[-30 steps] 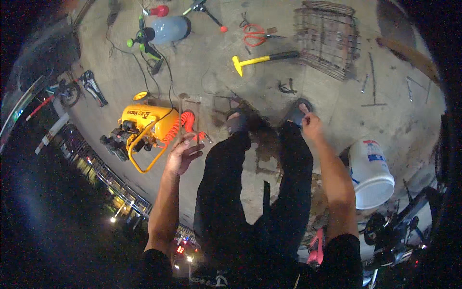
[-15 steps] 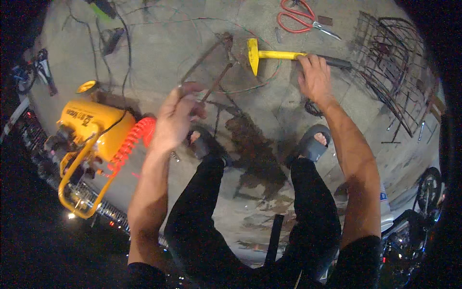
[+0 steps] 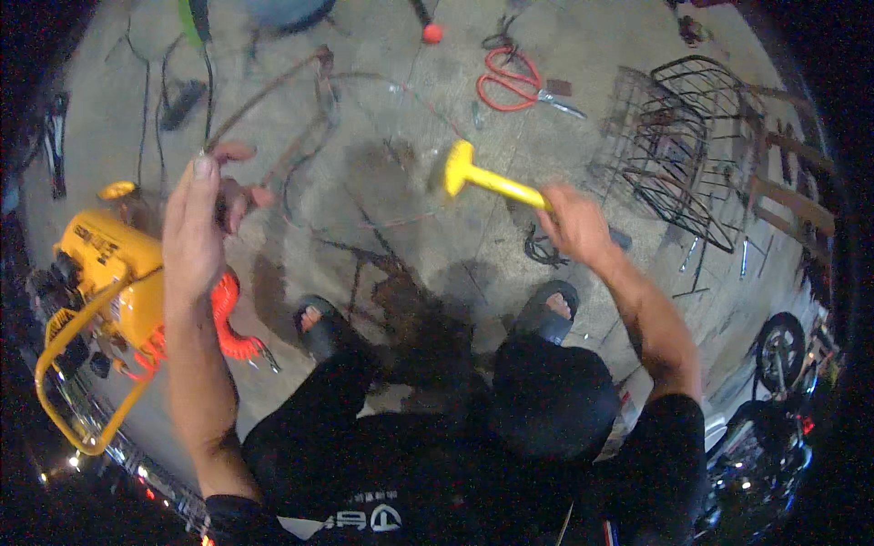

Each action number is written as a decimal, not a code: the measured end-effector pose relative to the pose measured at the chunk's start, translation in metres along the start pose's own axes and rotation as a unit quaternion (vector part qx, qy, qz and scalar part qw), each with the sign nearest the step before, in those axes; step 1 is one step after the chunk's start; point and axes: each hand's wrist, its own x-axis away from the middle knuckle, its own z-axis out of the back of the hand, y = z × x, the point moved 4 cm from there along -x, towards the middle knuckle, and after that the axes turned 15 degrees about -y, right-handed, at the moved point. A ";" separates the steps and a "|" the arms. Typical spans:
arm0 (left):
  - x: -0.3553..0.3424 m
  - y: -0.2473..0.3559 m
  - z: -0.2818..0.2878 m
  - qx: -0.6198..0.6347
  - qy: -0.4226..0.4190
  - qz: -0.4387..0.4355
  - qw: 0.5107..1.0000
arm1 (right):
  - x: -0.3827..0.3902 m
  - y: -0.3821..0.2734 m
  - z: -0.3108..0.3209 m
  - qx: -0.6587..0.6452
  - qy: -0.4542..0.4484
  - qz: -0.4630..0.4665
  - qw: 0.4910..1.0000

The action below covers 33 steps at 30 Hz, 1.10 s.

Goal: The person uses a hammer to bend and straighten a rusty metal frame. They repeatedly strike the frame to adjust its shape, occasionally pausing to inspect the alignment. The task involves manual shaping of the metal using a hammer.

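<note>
My right hand (image 3: 580, 225) is closed around the handle of a hammer (image 3: 503, 186). Its yellow head is raised off the floor and points left, and a black grip shows behind my fist. On the left, my left hand (image 3: 198, 218) is curled round the near ends of a bent, rusty metal rod (image 3: 264, 100). The rod narrows to a joined tip away from me, and my fingers partly hide where it is held. Thin red and green wire (image 3: 364, 223) loops across the floor between my hands.
At left stands a yellow air compressor (image 3: 114, 259) with a red coiled hose (image 3: 225, 318). Red-handled scissors (image 3: 510, 82) lie ahead, near a red-tipped black stick (image 3: 431, 34). Black wire baskets (image 3: 683, 150) lie at right. A motorcycle wheel (image 3: 780, 355) is at lower right. My sandals (image 3: 551, 305) are below.
My right hand has lifted the hammer from the floor and its head now tilts up. My left hand and the bent rod have moved left. The whole view has shifted.
</note>
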 end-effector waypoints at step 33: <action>-0.079 -0.044 -0.243 0.010 -0.129 0.031 0.991 | 0.167 0.047 -0.058 -0.312 0.131 -0.180 0.924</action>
